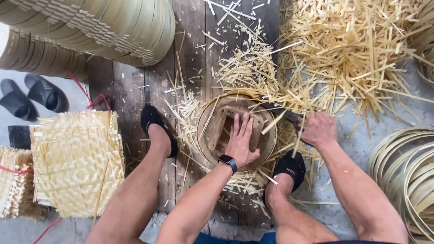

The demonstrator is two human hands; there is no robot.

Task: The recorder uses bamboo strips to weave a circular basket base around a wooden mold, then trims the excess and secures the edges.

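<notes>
Left hand [240, 143] rests on a round wooden chopping block [212, 135] between both feet; right hand [319, 129] beside it, pale bamboo offcuts [357, 49] behind.

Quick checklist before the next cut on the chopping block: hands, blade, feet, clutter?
1. Left hand flat on the wooden block, fingers spread: ok.
2. Right hand in a closed grip on the knife: ok.
3. Blade edge and which way it points: cannot tell, covered by bamboo strips.
4. Left fingers away from the blade: cannot tell, they lie close to it.
5. Both feet in black slippers beside the block, not on it: ok.
6. Block top free of scraps: not ok, strips lie across its rim.
</notes>
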